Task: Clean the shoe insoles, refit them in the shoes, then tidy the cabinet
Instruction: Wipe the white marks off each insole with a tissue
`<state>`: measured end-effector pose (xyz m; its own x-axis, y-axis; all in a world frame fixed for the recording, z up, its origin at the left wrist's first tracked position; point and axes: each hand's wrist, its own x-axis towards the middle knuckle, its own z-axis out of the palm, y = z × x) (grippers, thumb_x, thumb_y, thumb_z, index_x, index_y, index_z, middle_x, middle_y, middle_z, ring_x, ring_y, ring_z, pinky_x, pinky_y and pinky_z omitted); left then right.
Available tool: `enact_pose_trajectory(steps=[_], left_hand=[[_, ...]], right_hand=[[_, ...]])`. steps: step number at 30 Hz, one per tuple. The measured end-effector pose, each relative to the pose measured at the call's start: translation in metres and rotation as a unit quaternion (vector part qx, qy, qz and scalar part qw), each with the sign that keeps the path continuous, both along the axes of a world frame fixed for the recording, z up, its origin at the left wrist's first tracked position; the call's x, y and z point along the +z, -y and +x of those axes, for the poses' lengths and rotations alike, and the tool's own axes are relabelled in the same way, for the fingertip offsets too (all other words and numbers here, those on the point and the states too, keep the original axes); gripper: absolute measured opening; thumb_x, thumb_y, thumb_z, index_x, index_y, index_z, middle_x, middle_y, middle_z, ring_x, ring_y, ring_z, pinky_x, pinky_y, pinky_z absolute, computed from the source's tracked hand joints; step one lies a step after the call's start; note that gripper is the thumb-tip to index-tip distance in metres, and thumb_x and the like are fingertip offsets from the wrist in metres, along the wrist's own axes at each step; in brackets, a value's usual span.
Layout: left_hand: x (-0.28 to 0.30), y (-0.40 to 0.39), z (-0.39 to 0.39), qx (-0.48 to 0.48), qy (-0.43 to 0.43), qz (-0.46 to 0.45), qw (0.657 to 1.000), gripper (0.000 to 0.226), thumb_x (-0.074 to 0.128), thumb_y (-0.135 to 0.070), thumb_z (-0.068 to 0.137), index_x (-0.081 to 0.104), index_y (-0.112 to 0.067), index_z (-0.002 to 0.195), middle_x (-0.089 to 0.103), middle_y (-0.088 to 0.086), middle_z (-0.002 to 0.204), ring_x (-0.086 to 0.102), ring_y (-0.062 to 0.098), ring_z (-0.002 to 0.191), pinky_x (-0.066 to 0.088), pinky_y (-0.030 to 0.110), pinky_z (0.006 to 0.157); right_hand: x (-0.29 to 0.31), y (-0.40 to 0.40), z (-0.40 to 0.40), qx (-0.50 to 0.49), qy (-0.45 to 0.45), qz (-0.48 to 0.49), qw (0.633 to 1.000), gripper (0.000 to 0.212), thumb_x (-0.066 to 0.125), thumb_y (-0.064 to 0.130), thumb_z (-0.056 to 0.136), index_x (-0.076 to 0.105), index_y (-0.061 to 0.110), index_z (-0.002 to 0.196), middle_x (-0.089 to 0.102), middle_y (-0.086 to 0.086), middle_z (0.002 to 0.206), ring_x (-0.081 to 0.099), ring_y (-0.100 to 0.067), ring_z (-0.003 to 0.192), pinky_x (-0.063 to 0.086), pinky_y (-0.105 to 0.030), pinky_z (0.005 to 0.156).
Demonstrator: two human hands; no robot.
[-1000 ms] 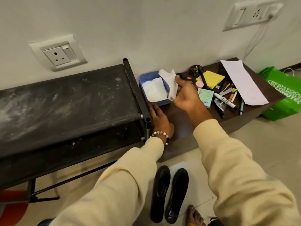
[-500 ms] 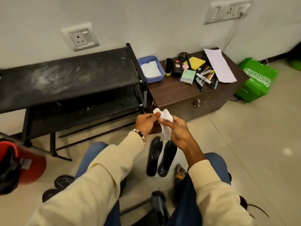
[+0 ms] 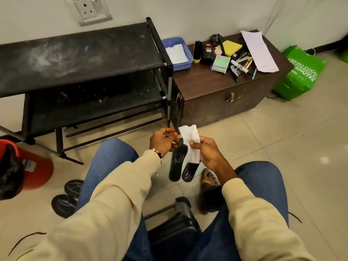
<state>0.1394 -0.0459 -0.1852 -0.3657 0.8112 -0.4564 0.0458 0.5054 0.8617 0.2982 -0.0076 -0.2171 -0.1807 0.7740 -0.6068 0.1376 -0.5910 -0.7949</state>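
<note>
The right hand [image 3: 207, 153] pinched a wipe [image 3: 190, 142] above two insoles [image 3: 178, 162] on the floor; the left hand [image 3: 162, 142] hung loosely curled beside it, holding nothing. Held by one edge, the limp wipe could slip or bunch, likely cleaning poorly.

Thin white paper wipe [image 3: 190, 144], glossy black insoles [image 3: 178, 162], dark wood-grain cabinet [image 3: 216, 93], dusty matt rack [image 3: 75, 55]

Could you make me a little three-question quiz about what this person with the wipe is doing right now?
1. True or false: the white wipe is held by the right hand.
2. The two black insoles lie: A) on the brown cabinet, B) on the floor, C) on the black rack.
3. Fill in: the blue tub stands on the ____.

Key: 1 true; 2 B; 3 cabinet.
</note>
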Motion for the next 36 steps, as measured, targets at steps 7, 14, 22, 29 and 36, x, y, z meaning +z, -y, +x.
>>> enact_pose_trajectory(steps=[7,14,22,29,36], left_hand=[[-0.067,-0.03,0.003,-0.105,-0.091,-0.103,0.985,0.008,0.059,-0.015,0.091,0.067,-0.016,0.088,0.072,0.01,0.087,0.069,0.025,0.076,0.056,0.03,0.065],[-0.175,-0.049,0.023,-0.27,-0.141,-0.207,0.93,0.018,0.06,-0.016,0.089,0.071,-0.016,0.103,0.069,0.011,0.111,0.064,0.031,0.101,0.05,0.039,0.095],[-0.3,-0.059,0.052,-0.328,-0.096,-0.285,0.895,0.029,0.043,0.001,0.094,0.058,-0.024,0.099,0.059,-0.002,0.103,0.051,0.024,0.114,0.036,0.027,0.105],[-0.386,-0.051,0.078,-0.333,-0.101,-0.279,0.895,0.047,0.047,-0.01,0.091,0.043,-0.025,0.135,0.047,0.011,0.136,0.049,0.034,0.122,0.044,0.052,0.101],[-0.364,-0.063,0.084,-0.292,-0.08,-0.281,0.911,0.03,0.046,0.0,0.091,0.059,-0.007,0.117,0.06,0.016,0.116,0.057,0.031,0.106,0.047,0.038,0.095]], right_hand=[[-0.065,-0.014,0.026,-0.148,0.067,-0.068,0.984,0.034,0.069,0.032,0.084,0.065,0.009,0.109,0.068,-0.009,0.096,0.063,-0.023,0.08,0.053,-0.033,0.066],[-0.252,-0.007,0.052,-0.101,0.24,-0.149,0.954,0.101,0.028,0.104,0.041,0.053,0.035,0.11,0.063,0.0,0.114,0.058,-0.03,0.104,0.042,-0.055,0.097],[-0.32,-0.008,0.064,0.145,0.474,-0.144,0.856,0.069,0.026,0.066,0.087,0.03,0.022,0.141,0.043,-0.007,0.141,0.041,-0.031,0.126,0.028,-0.048,0.108],[-0.369,0.006,0.068,0.157,0.56,-0.09,0.808,0.066,0.022,0.063,0.09,0.028,0.024,0.142,0.044,-0.005,0.14,0.041,-0.028,0.126,0.029,-0.045,0.106],[-0.382,0.01,0.071,0.207,0.562,-0.11,0.793,0.062,0.041,0.058,0.087,0.032,0.03,0.141,0.043,-0.003,0.14,0.04,-0.027,0.125,0.029,-0.046,0.103]])
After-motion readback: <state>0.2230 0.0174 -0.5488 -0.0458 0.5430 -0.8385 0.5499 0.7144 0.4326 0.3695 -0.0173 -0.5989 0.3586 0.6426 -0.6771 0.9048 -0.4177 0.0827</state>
